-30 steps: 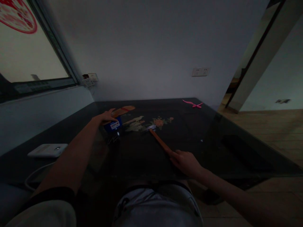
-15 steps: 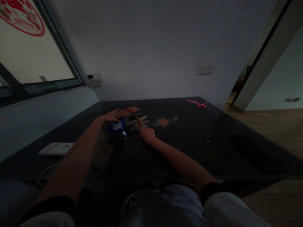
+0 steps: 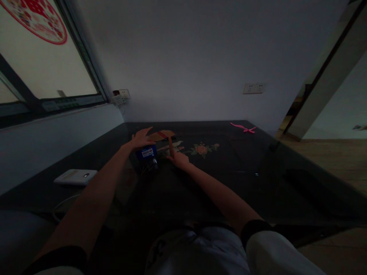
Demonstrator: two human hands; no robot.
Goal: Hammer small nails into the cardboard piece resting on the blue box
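My left hand (image 3: 141, 139) lies on top of a small blue box with a white label (image 3: 146, 153) on the dark glass table (image 3: 229, 183), its fingers stretched out and apart. Just to the right, my right hand (image 3: 177, 156) rests on the table with its forefinger pointing up toward the wall; the other fingers are curled. A tan wooden piece with a red stripe (image 3: 163, 135) lies right behind both hands. Whether the right hand holds anything is too dark to see.
A floral pattern (image 3: 202, 148) shows under the glass right of my hands. A pink ribbon (image 3: 243, 128) lies at the far right corner. A white device with a cable (image 3: 75, 177) sits at the left edge. A window, wall sockets and an open doorway surround the table.
My right hand left the orange-handled tool near the front, reached forward to the blue box and now points a finger upward. The tool is gone from sight. The left hand's fingers spread slightly.
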